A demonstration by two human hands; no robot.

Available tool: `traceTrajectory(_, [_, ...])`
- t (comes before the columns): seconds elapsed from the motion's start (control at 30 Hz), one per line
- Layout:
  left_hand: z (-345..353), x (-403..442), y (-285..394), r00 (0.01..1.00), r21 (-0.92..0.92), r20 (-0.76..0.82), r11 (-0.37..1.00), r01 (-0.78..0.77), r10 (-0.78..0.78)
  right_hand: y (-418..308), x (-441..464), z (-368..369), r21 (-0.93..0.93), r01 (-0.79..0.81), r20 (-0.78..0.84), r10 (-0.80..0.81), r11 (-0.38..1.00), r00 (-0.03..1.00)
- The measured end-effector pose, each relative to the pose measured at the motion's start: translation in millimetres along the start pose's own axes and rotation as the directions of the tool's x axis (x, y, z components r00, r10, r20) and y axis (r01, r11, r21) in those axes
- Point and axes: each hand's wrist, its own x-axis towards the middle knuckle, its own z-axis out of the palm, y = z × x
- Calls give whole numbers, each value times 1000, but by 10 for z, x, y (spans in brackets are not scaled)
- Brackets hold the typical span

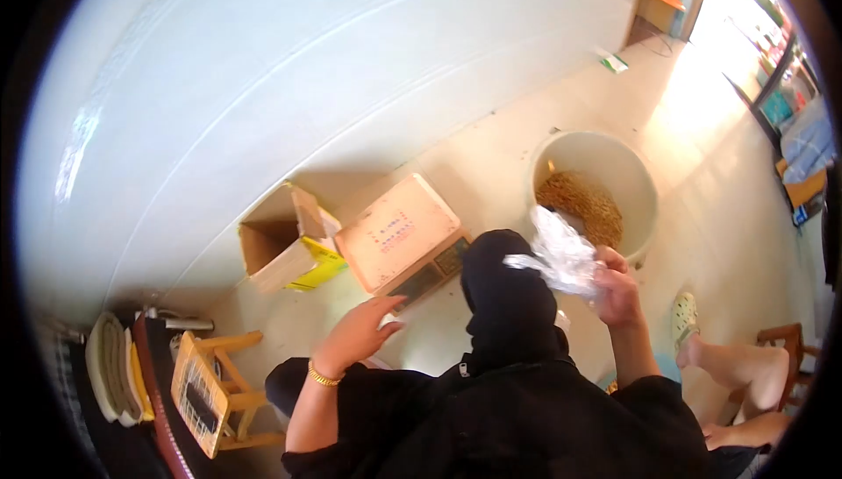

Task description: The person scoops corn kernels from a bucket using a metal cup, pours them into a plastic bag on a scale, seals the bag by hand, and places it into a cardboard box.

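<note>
My right hand (619, 288) is closed on a crumpled clear plastic bag (564, 253), held up in front of a large pale tub (645, 182). Small brown grain-like pieces (581, 203) lie in the bottom of that tub. My left hand (358, 335) is held over my knee with thumb and fingers apart. Close to it is a weighing scale with a pinkish flat top (399, 232) and a dark display panel (423, 282). A small white patch shows by the left fingertips; I cannot make out what it is.
An open cardboard box (274, 246) stands left of the scale by the white wall. At lower left is a wooden stool (203, 391) with a dark phone-like object on it. Another person's bare leg (741, 365) and pale clog (685, 314) are at right. A doorway lies at upper right.
</note>
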Motion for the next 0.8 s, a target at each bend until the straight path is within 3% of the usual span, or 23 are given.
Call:
traceTrajectory(0.07, [-130, 48, 248, 998, -261, 18, 964, -52, 59, 51, 257, 640, -246, 18, 167, 24, 969, 986])
traceTrajectory(0.13, [-87, 98, 260, 994, -733, -97, 672, -106, 51, 247, 611, 909, -317, -83, 374, 204, 945, 905])
traceTrajectory(0.17, [-133, 130, 232, 992, -721, -123, 684, -112, 33, 389, 748, 1134, -431, -88, 376, 267, 898, 887])
traceTrajectory(0.2, [-204, 178, 211, 986, -844, -168, 520, -132, -22, 581, 904, 1240, -562, -18, 420, 304, 827, 855])
traceTrajectory(0.23, [-257, 213, 158, 976, -928, -203, 333, -167, -76, 603, 1011, 1463, -784, 88, 420, 421, 614, 804])
traceTrajectory(0.27, [-278, 233, 52, 971, -922, -222, 343, -181, -84, 701, 1102, 1582, -780, 105, 440, 421, 617, 793])
traceTrajectory(0.3, [-306, 277, -107, 944, -840, -274, 523, -142, -185, 861, 1244, 1658, -870, 366, 492, 533, 330, 688])
traceTrajectory(0.33, [-337, 336, -304, 900, -730, -343, 679, -74, -271, 1002, 1384, 1715, -791, 612, 477, 648, 23, 594])
traceTrajectory(0.37, [-337, 404, -579, 877, -398, -387, 910, 118, -283, 1117, 1497, 1752, -778, 628, 496, 640, 26, 587])
traceTrajectory(0.4, [-359, 393, -637, 870, -384, -407, 916, 114, -278, 1217, 1604, 1779, -812, 573, 530, 553, 112, 643])
traceTrajectory(0.43, [-340, 402, -658, 839, -171, -509, 978, 122, -194, 1254, 1670, 1860, -830, 518, 549, 462, 205, 697])
traceTrajectory(0.47, [-316, 413, -687, 806, 47, -585, 988, 145, -91, 1287, 1715, 1917, -820, 534, 563, 451, 205, 692])
traceTrajectory(0.53, [-253, 451, -752, 801, 96, -597, 987, 127, -45, 1316, 1749, 2019, -850, 4, 284, 451, 527, 846])
traceTrajectory(0.57, [-235, 489, -802, 804, 132, -595, 985, 108, -9, 1359, 1782, 2028, -851, 8, 285, 448, 526, 847])
traceTrajectory(0.63, [-233, 519, -792, 816, 94, -577, 988, 120, -44, 1491, 1874, 1976, -930, 295, 367, 530, 219, 764])
traceTrajectory(0.67, [-200, 520, -790, 828, 57, -554, 989, 137, -83, 1577, 1974, 1913, -936, 281, 352, 541, 212, 764])
traceTrajectory(0.73, [-239, 532, -858, 834, -15, -522, 980, 200, -178, 1702, 2138, 1755, -906, 336, 409, 325, 257, 853])
traceTrajectory(0.77, [-293, 511, -873, 788, -110, -585, 982, 154, -190, 1706, 2155, 1688, -913, 320, 394, 350, 252, 849])
traceTrajectory(0.8, [-252, 536, -1059, 708, -153, -674, 977, 149, -213, 1596, 2181, 1730, -903, 309, 374, 192, 297, 908])
